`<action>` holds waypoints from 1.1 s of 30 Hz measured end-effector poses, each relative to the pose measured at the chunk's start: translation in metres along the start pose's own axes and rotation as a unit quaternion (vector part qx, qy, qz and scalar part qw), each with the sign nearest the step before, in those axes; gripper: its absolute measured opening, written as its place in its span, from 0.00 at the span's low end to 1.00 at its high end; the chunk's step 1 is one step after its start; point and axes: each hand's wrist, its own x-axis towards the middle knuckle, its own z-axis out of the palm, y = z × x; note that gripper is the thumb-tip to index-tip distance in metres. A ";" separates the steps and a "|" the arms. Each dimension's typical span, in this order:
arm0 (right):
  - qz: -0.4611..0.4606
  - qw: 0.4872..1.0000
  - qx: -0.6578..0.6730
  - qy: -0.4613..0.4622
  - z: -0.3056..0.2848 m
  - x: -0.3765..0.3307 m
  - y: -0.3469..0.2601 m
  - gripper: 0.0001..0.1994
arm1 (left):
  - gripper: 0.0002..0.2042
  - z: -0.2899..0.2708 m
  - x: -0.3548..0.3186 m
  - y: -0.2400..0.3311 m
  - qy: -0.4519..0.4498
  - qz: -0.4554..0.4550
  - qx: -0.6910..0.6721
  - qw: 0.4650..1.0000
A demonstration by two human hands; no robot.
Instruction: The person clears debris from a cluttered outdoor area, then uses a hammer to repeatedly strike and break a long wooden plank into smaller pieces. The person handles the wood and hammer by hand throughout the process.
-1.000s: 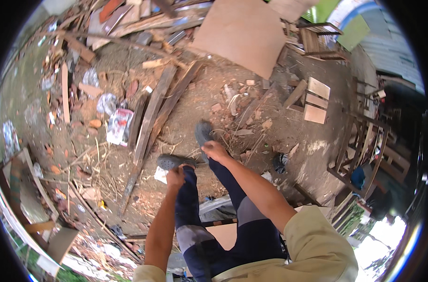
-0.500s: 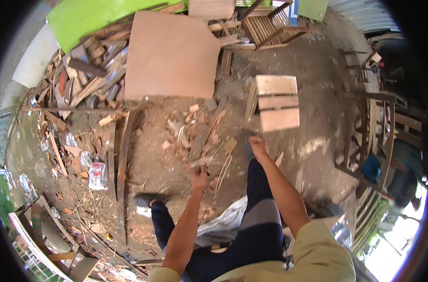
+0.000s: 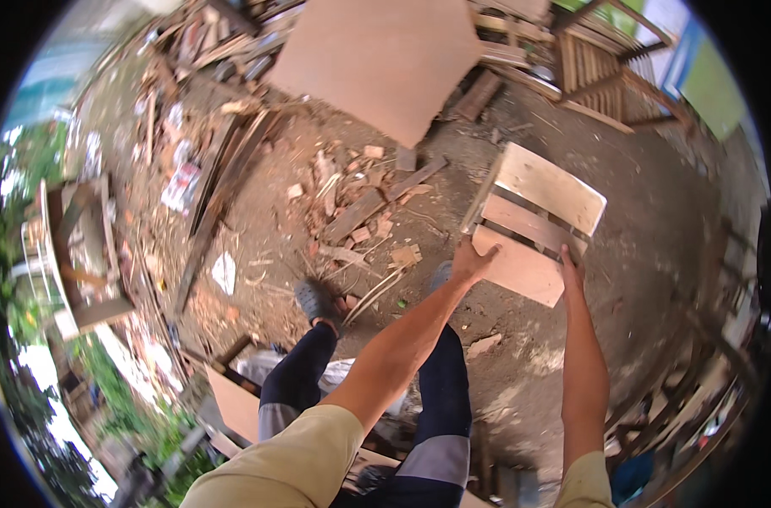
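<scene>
Both hands reach forward to a small wooden pallet (image 3: 534,224) lying on the dirt ground (image 3: 656,279) — a frame of pale slats with a reddish board at its near end. The left hand (image 3: 472,258) is on the near left corner, fingers curled over the edge of the reddish board, gripping it. The right hand (image 3: 570,261) rests at the near right edge with fingers stretched onto the slats; whether it has closed around the wood I cannot tell. The pallet's long axis runs away from the person, slanting up and to the right in the picture, and its far end — the widest pale slat — points toward a wooden crate (image 3: 601,59) at the upper right. The near end looks slightly raised off the ground, though that is hard to judge. Just left of the pallet lie broken bricks and wood scraps (image 3: 360,207), and beyond them a large brown board (image 3: 385,59) lies flat. The person's shoes (image 3: 313,300) stand near the left hand.
</scene>
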 end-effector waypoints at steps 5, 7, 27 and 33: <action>-0.031 0.994 -0.102 -0.022 0.015 -0.047 -0.011 0.37 | 0.48 -0.041 -0.029 0.000 0.048 -0.155 0.032 0.986; -0.058 0.992 -0.103 -0.043 0.024 -0.069 -0.009 0.37 | 0.49 -0.058 -0.048 -0.016 0.068 -0.206 0.002 0.976; -0.339 0.656 -0.552 -0.388 0.205 -0.157 -0.108 0.24 | 0.34 0.009 -0.229 -0.151 0.415 -0.385 -0.438 0.698; -0.247 0.619 -0.587 -0.459 0.198 -0.121 -0.104 0.29 | 0.44 0.120 -0.177 -0.158 0.359 -0.460 -0.456 0.672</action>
